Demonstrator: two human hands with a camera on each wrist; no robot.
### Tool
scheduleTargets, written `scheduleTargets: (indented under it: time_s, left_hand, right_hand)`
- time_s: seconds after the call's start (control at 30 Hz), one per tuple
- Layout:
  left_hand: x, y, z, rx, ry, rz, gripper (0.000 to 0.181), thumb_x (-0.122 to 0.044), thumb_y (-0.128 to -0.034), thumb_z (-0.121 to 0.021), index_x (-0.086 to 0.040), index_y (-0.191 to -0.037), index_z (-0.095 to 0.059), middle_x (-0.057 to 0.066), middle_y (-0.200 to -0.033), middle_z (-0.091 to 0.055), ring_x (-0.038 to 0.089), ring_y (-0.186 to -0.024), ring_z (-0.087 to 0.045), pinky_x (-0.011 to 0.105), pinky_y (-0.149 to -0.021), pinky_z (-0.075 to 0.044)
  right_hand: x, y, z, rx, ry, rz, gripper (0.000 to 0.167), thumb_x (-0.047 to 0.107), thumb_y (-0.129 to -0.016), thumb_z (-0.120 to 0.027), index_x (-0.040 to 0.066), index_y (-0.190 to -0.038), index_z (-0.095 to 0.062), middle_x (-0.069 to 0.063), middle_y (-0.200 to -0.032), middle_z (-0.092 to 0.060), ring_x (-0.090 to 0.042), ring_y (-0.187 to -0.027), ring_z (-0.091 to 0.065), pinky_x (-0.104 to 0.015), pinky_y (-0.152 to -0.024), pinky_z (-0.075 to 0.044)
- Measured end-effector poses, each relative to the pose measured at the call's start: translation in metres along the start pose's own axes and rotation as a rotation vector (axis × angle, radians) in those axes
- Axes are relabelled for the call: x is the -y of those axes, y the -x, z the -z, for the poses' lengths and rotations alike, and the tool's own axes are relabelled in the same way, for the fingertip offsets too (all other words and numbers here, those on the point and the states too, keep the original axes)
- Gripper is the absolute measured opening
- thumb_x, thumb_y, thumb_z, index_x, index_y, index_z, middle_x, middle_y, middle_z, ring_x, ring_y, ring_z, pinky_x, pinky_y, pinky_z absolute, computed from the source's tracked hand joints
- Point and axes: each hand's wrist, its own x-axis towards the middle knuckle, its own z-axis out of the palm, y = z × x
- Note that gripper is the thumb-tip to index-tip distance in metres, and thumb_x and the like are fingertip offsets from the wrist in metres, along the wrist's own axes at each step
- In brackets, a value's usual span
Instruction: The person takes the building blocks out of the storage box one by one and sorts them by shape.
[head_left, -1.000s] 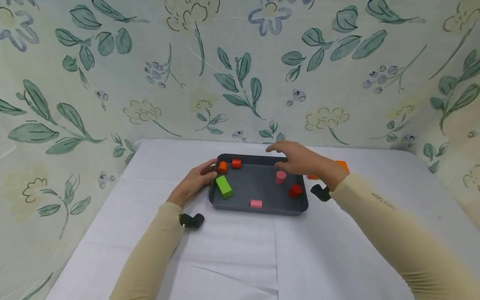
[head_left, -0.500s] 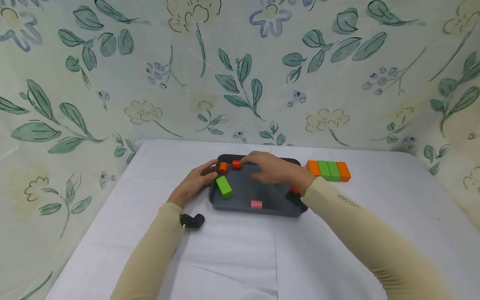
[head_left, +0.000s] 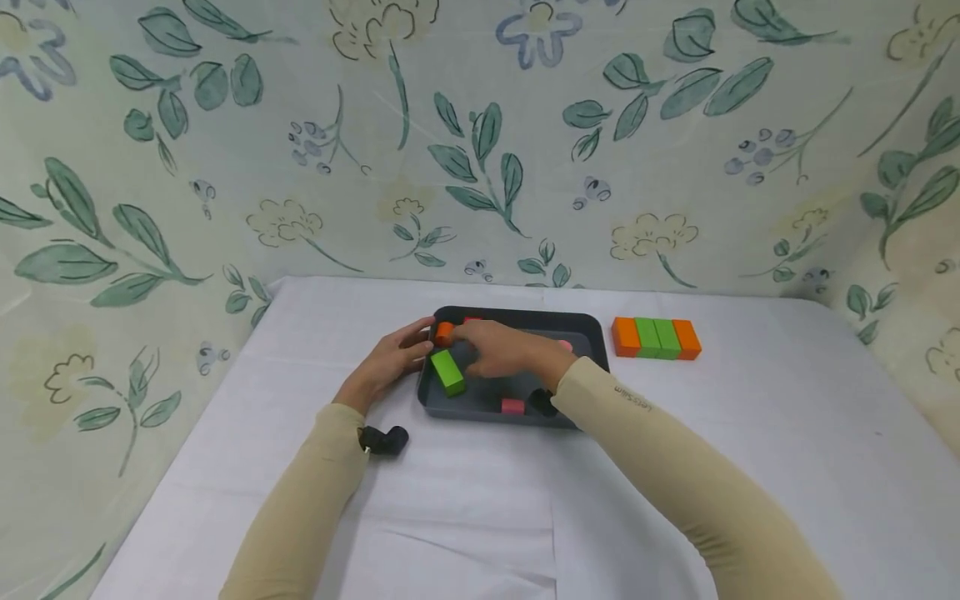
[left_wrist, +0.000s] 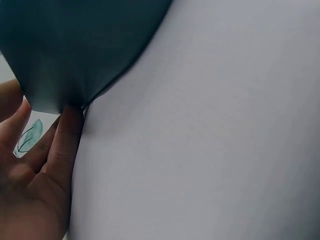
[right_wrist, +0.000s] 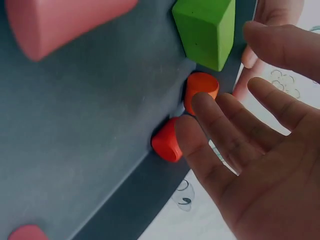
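Note:
A dark grey tray (head_left: 592, 333) lies on the white cloth. My left hand (head_left: 386, 362) touches its left end from outside, fingers fairly straight; in the left wrist view the fingertips (left_wrist: 72, 117) meet the tray wall. My right hand (head_left: 498, 348) reaches over the tray's left part. Its fingers are extended and spread in the right wrist view, close to an orange cylinder (right_wrist: 201, 87) and a red cylinder (right_wrist: 167, 141); whether a fingertip touches either I cannot tell. A green block (head_left: 448, 372) lies near the left wall. A pink cylinder (head_left: 513, 406) lies at the front.
Right of the tray stands a row of orange and green blocks (head_left: 657, 338). Another pink cylinder (head_left: 565, 345) is partly hidden behind my right wrist. A flowered cloth (head_left: 480, 167) hangs behind the table. Small black devices (head_left: 384, 442) sit at both wrists.
My right hand has moved left across the tray, from above its right back edge to the orange and red cylinders. The row of blocks is uncovered. My left hand stays in place.

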Motion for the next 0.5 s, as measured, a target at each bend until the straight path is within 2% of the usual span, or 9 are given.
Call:
scheduleTargets:
  time_s: [0.2,0.5]
  left_hand:
    - [-0.002,-0.001,0.000,0.000,0.020,-0.005,0.059,-0.018,-0.1008,-0.056,-0.025,-0.156,-0.034,0.015,-0.164,-0.027,0.033,-0.148,-0.036,0.048,-0.120,-0.037]
    - [0.000,-0.002,0.001,0.024,0.021,-0.011,0.060,-0.018,-0.1010,-0.056,-0.026,-0.156,-0.033,0.015,-0.164,-0.027,0.032,-0.148,-0.036,0.047,-0.121,-0.035]
  right_hand:
    - [0.004,-0.011,-0.008,0.025,0.021,-0.028,0.064,0.011,-0.090,-0.070,0.012,-0.149,-0.045,-0.006,-0.154,-0.045,-0.024,-0.142,-0.043,-0.043,-0.121,-0.036]
    - [0.007,-0.017,-0.016,0.044,0.009,-0.038,0.067,0.009,-0.088,-0.072,0.009,-0.149,-0.044,-0.007,-0.148,-0.050,-0.022,-0.127,-0.049,-0.040,-0.119,-0.040]
